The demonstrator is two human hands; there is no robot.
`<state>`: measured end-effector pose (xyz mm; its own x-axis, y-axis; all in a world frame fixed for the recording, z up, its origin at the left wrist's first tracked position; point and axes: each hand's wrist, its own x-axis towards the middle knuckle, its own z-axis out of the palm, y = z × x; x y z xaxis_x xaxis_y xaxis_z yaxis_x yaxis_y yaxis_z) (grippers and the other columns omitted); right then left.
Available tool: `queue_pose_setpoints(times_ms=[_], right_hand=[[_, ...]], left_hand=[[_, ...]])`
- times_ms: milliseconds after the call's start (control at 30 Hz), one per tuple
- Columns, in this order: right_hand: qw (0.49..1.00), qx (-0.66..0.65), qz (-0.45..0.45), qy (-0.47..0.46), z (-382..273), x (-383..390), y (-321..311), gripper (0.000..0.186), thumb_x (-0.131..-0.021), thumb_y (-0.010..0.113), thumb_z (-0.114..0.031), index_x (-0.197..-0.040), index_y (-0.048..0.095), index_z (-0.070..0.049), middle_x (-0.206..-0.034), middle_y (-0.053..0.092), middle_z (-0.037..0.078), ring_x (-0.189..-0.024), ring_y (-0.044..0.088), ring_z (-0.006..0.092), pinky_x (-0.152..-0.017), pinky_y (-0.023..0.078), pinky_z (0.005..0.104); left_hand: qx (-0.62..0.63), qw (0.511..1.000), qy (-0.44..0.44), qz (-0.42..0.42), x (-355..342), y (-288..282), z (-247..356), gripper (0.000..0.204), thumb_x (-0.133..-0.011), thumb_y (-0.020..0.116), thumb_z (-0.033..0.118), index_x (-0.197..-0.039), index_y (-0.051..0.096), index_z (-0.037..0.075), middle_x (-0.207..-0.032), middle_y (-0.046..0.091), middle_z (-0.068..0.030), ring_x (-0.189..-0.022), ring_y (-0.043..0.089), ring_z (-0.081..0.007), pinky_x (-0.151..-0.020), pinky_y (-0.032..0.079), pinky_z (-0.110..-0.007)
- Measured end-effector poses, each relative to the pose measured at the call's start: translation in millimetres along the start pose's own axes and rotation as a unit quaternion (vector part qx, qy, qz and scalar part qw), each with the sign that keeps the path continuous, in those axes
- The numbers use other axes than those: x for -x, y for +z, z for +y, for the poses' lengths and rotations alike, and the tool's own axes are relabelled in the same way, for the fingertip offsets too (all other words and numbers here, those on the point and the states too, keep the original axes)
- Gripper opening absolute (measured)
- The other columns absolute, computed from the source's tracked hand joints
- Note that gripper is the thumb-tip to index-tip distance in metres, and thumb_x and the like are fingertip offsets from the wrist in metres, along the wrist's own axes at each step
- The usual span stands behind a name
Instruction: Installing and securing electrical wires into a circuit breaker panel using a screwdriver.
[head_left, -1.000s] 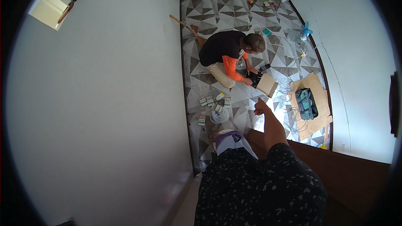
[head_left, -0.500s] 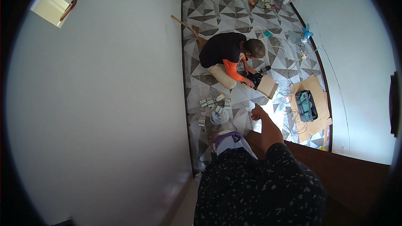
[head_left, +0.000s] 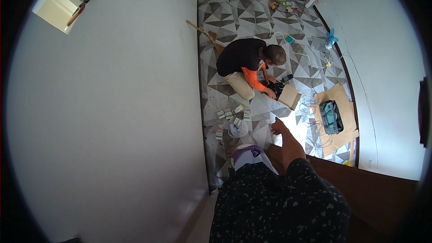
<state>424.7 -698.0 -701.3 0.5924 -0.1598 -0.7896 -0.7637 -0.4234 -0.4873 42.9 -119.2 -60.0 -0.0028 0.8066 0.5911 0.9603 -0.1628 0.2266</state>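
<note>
My right hand [head_left: 278, 127] reaches forward over the floor with its fingers curled in. Nothing shows in its grip. Ahead of it is an open cardboard box [head_left: 288, 96] with dark contents, at which a crouching co-worker in a black and orange top [head_left: 243, 58] has both hands. Just a small part of my left hand [head_left: 231, 152] shows beside a white and purple cloth or bag [head_left: 254, 155]; its fingers are mostly hidden. Several small white and green boxes [head_left: 219, 133] and a clear plastic bag or tub [head_left: 238, 128] lie on the floor beyond it.
A green and black tool bag [head_left: 331, 117] sits on flattened cardboard [head_left: 346, 137] at the right, with loose cables [head_left: 318, 128] beside it. A broom [head_left: 215, 44] leans at the left wall. Near me runs a brown wooden surface [head_left: 360, 184]. A blue fan [head_left: 331, 36] stands farther off.
The view has shifted slightly, so the floor items sit a little lower and farther right. My right hand stays stretched out, and the co-worker's hands remain at the box.
</note>
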Motion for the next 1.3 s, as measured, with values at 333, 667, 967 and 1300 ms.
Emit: queue_pose_setpoints(times_ms=[333,667,967,1300], right_hand=[[1.0,-0.009,0.01,-0.003,2,-9,-4,0.074,-0.084,0.048,-0.006,-0.151,0.017,-0.005,-0.078,0.069,0.017,-0.05,0.064,0.0217,-0.042,0.054,0.0356],[1.0,-0.005,0.014,-0.003,-4,-9,-2,0.077,-0.083,0.049,-0.006,-0.152,0.014,-0.007,-0.077,0.068,0.017,-0.051,0.065,0.0229,-0.043,0.054,0.0372],[1.0,-0.003,0.021,-0.006,-8,-2,-5,0.079,-0.083,0.049,-0.005,-0.153,0.012,-0.008,-0.08,0.069,0.02,-0.052,0.065,0.0246,-0.043,0.054,0.0381],[1.0,-0.004,0.021,-0.004,-8,-8,-7,0.081,-0.084,0.049,-0.007,-0.155,0.008,-0.011,-0.082,0.069,0.019,-0.054,0.066,0.0246,-0.047,0.056,0.0386]], left_hand=[[-0.029,0.998,0.025,0.046,1,5,-8,0.04,-0.1,0.053,0.034,-0.123,0.066,0.005,-0.122,0.064,-0.0178,-0.102,0.061,-0.0325,-0.091,0.048,-0.043],[-0.018,0.998,0.039,0.035,6,-1,2,0.036,-0.101,0.052,0.031,-0.12,0.068,0.005,-0.112,0.067,-0.0161,-0.095,0.061,-0.0302,-0.086,0.049,-0.042],[0.008,0.997,0.064,0.049,-5,8,-14,0.035,-0.1,0.055,0.03,-0.121,0.068,0.006,-0.115,0.067,-0.0155,-0.097,0.062,-0.0289,-0.086,0.05,-0.039],[-0.011,0.987,0.136,0.082,-1,11,-15,0.033,-0.101,0.054,0.027,-0.119,0.068,0.004,-0.115,0.066,-0.0172,-0.098,0.062,-0.0295,-0.088,0.049,-0.041]])
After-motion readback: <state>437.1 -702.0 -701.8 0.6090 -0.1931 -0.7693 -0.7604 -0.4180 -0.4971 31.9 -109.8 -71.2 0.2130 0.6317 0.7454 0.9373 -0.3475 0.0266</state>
